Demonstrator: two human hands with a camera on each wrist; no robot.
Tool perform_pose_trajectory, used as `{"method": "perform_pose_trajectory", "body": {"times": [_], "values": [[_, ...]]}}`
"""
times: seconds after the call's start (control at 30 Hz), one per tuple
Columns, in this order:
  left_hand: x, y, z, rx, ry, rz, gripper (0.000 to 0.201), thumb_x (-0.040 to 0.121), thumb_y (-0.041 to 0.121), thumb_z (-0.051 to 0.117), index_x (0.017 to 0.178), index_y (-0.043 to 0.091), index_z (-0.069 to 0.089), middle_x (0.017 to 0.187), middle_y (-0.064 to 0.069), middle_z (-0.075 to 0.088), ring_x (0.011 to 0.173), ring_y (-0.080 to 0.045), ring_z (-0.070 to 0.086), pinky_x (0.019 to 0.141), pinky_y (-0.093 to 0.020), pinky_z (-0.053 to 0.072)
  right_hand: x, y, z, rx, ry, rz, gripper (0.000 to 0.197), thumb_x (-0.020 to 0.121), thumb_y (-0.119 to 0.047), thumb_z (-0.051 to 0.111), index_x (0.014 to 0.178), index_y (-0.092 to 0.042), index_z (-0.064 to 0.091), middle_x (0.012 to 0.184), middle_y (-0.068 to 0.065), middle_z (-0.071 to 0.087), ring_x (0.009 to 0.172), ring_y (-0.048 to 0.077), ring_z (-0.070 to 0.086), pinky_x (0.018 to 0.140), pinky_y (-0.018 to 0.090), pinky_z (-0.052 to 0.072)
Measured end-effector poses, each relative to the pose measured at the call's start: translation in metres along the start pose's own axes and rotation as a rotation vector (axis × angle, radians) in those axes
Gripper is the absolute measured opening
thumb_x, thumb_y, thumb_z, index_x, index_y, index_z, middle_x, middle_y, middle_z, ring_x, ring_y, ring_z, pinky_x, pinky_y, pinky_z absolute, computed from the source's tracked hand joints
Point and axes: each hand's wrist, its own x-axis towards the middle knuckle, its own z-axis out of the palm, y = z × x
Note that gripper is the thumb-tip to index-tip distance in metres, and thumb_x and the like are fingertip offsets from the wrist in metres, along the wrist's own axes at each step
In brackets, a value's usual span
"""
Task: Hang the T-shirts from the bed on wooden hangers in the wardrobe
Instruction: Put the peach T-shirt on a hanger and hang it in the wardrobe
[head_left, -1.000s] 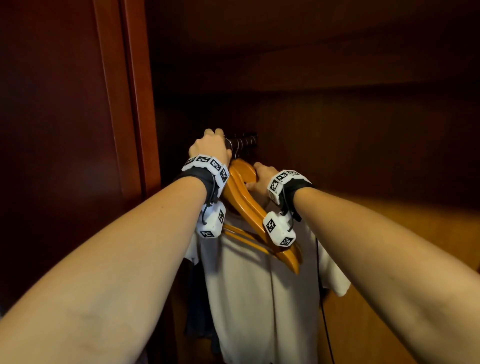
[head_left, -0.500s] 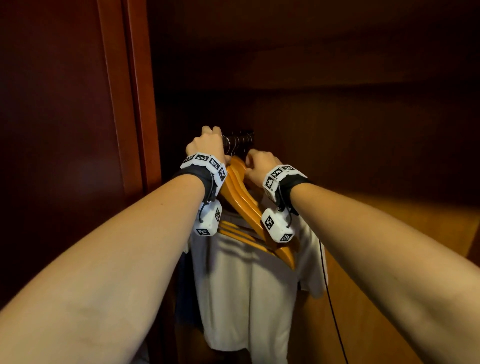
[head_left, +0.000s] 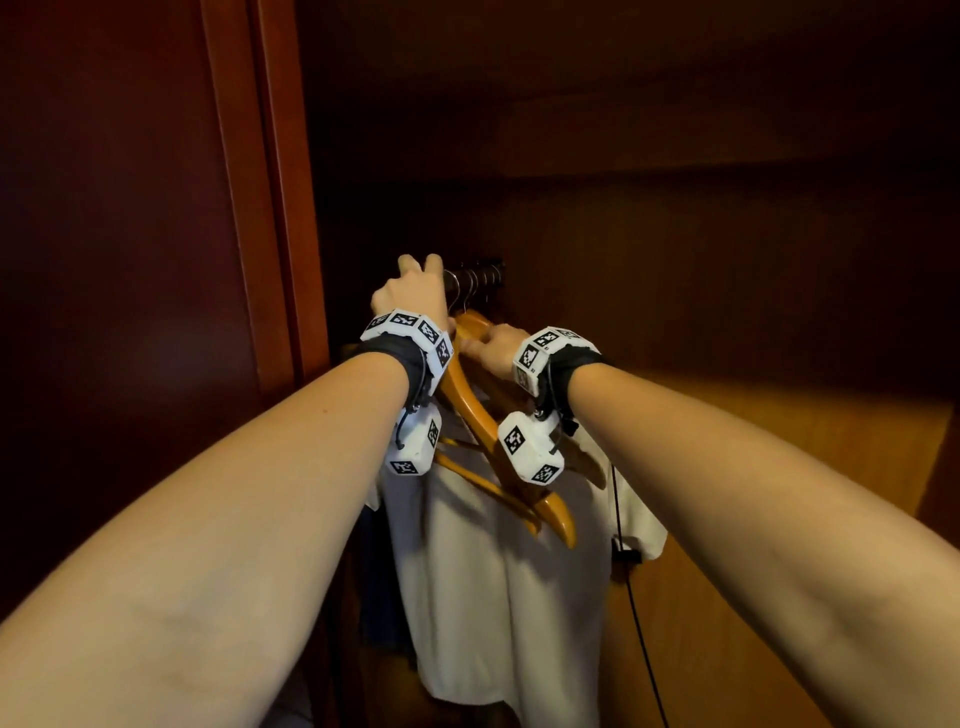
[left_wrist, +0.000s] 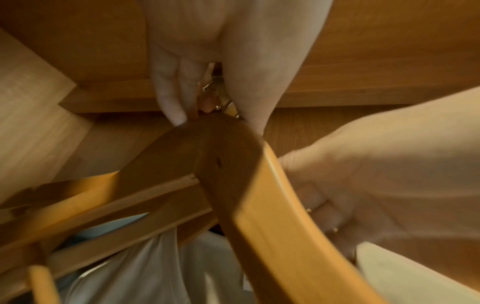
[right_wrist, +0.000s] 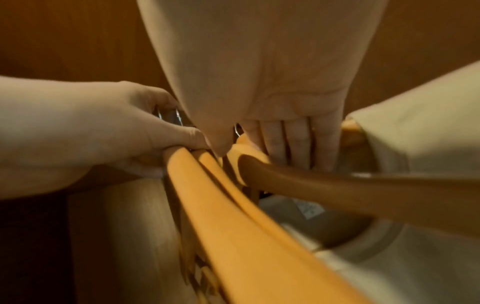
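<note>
A white T-shirt (head_left: 493, 597) hangs on a wooden hanger (head_left: 587, 465) from the wardrobe rail (head_left: 483, 273). In front of it sit empty wooden hangers (head_left: 467, 400) packed close together. My left hand (head_left: 415, 291) is up at the rail, its fingers (left_wrist: 168, 98) and thumb pinching the metal hanger hooks (left_wrist: 210, 86). My right hand (head_left: 491, 348) grips the top of the darker wooden hanger (right_wrist: 337, 189) that carries the T-shirt (right_wrist: 415, 257). Its fingers (right_wrist: 293, 139) lie behind the hanger and its thumb in front. The paler hangers (right_wrist: 221, 216) lie between the two hands.
The dark red wardrobe frame (head_left: 260, 208) stands close on the left. A lit wooden side panel (head_left: 779, 467) closes the right. A dark garment (head_left: 379, 571) hangs left of the T-shirt. A black cable (head_left: 636, 613) dangles by its right sleeve.
My right hand has slid up and left along the hanger to its top, close beside the left hand. The T-shirt has swung slightly. The left hand stays at the hooks.
</note>
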Motion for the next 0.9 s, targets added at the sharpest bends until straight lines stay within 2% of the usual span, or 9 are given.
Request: {"method": "perform_pose_trajectory", "body": {"times": [0.1, 0.13, 0.23, 0.3, 0.33, 0.47, 0.67, 0.77, 0.9], "values": [[0.0, 0.0, 0.0, -0.017, 0.009, 0.006, 0.068, 0.085, 0.038, 0.074, 0.137, 0.016, 0.036, 0.13, -0.014, 0.043, 0.105, -0.035, 0.062, 0.068, -0.038, 0.041, 0.0, 0.001, 0.009, -0.013, -0.05, 0.01, 0.061, 0.096, -0.055, 0.047, 0.148, -0.027, 0.039, 0.141, 0.007, 0.053, 0.12, 0.033, 0.055, 0.101, 0.043, 0.044], [0.0, 0.0, 0.0, -0.022, 0.007, 0.004, 0.069, 0.085, 0.038, 0.074, 0.138, 0.016, 0.036, 0.13, -0.014, 0.043, 0.105, -0.035, 0.062, 0.069, -0.037, 0.04, 0.0, 0.001, 0.011, -0.046, -0.063, 0.033, 0.063, 0.091, -0.057, 0.049, 0.148, -0.029, 0.039, 0.14, 0.007, 0.054, 0.118, 0.032, 0.057, 0.102, 0.047, 0.045], [0.0, 0.001, 0.0, -0.027, 0.001, 0.002, 0.069, 0.086, 0.037, 0.074, 0.139, 0.015, 0.035, 0.132, -0.015, 0.042, 0.107, -0.035, 0.061, 0.069, -0.038, 0.041, 0.002, 0.0, 0.012, -0.071, -0.089, 0.083, 0.044, 0.092, -0.042, 0.059, 0.132, -0.026, 0.052, 0.113, 0.006, 0.066, 0.099, 0.027, 0.065, 0.094, 0.047, 0.053], [0.001, 0.0, 0.0, -0.029, 0.002, 0.01, 0.069, 0.085, 0.035, 0.075, 0.138, 0.015, 0.035, 0.132, -0.015, 0.042, 0.107, -0.036, 0.061, 0.069, -0.038, 0.043, 0.003, -0.002, 0.009, -0.056, -0.113, 0.144, 0.024, 0.087, -0.034, 0.07, 0.106, -0.027, 0.058, 0.099, 0.009, 0.073, 0.086, 0.027, 0.073, 0.084, 0.046, 0.059], [0.001, -0.001, 0.001, -0.031, 0.003, 0.014, 0.069, 0.085, 0.034, 0.076, 0.138, 0.015, 0.036, 0.131, -0.015, 0.042, 0.107, -0.035, 0.061, 0.068, -0.038, 0.043, 0.005, -0.002, 0.01, -0.059, -0.129, 0.173, 0.027, 0.082, -0.034, 0.073, 0.102, -0.023, 0.059, 0.093, 0.01, 0.075, 0.08, 0.029, 0.074, 0.079, 0.047, 0.061], [0.002, -0.001, 0.002, -0.044, 0.004, 0.019, 0.067, 0.084, 0.033, 0.076, 0.136, 0.015, 0.037, 0.131, -0.014, 0.043, 0.105, -0.035, 0.061, 0.066, -0.037, 0.041, 0.031, 0.012, 0.017, -0.107, -0.05, 0.187, 0.076, 0.06, -0.04, 0.079, 0.128, -0.022, 0.05, 0.096, 0.012, 0.07, 0.082, 0.035, 0.071, 0.079, 0.05, 0.06], [0.002, 0.0, -0.002, -0.102, -0.016, -0.003, 0.063, 0.085, 0.024, 0.075, 0.135, 0.011, 0.039, 0.132, -0.016, 0.043, 0.109, -0.038, 0.06, 0.072, -0.041, 0.044, -0.006, 0.008, -0.002, -0.028, 0.117, 0.137, 0.035, 0.089, -0.039, 0.068, 0.117, -0.021, 0.056, 0.097, 0.005, 0.067, 0.086, 0.026, 0.067, 0.086, 0.045, 0.057], [-0.001, 0.001, -0.001, -0.15, 0.0, -0.023, 0.069, 0.086, 0.024, 0.074, 0.141, 0.01, 0.033, 0.137, -0.018, 0.041, 0.11, -0.04, 0.06, 0.071, -0.041, 0.043, -0.014, 0.006, -0.015, 0.021, 0.174, 0.115, 0.028, 0.092, -0.035, 0.065, 0.114, -0.019, 0.056, 0.098, 0.006, 0.067, 0.087, 0.024, 0.067, 0.085, 0.043, 0.057], [-0.007, 0.005, -0.001, -0.217, -0.006, -0.046, 0.085, 0.084, 0.025, 0.075, 0.149, 0.01, 0.022, 0.148, -0.02, 0.032, 0.12, -0.041, 0.054, 0.084, -0.046, 0.049, -0.025, 0.006, -0.028, 0.049, 0.245, 0.105, 0.033, 0.092, -0.037, 0.066, 0.116, -0.016, 0.058, 0.1, 0.007, 0.069, 0.088, 0.024, 0.068, 0.085, 0.042, 0.057]]}}
